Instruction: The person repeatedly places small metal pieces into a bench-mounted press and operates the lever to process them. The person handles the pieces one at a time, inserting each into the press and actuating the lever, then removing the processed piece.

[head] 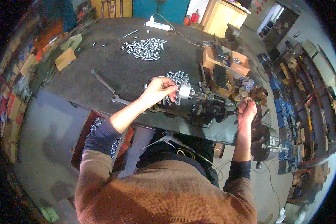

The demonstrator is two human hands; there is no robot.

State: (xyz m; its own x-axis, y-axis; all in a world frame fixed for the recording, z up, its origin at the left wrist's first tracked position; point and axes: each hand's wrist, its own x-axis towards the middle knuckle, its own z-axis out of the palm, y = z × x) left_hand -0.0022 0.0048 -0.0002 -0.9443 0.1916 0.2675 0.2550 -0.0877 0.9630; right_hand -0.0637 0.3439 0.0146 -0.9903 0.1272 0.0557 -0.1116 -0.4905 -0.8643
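My left hand (163,91) is at the left face of a round metal chuck (185,91) on a small bench machine (210,105); its thumb and fingertips are close together, and whether a small part is between them cannot be told. My right hand (246,107) is closed around the end of a dark handle (231,112) at the machine's right side. Small shiny metal cylinders (179,77) lie heaped behind and under my left hand. Farther back on the dark workbench (106,56) is a larger pile of similar cylinders (147,49).
Wrenches (104,81) lie left of the machine. Cardboard boxes (239,63) with small parts stand behind it, and a white power strip (158,25) is at the back. An open drawer (82,140) of metal parts is below left; an air blow gun (168,138) hangs at the front edge.
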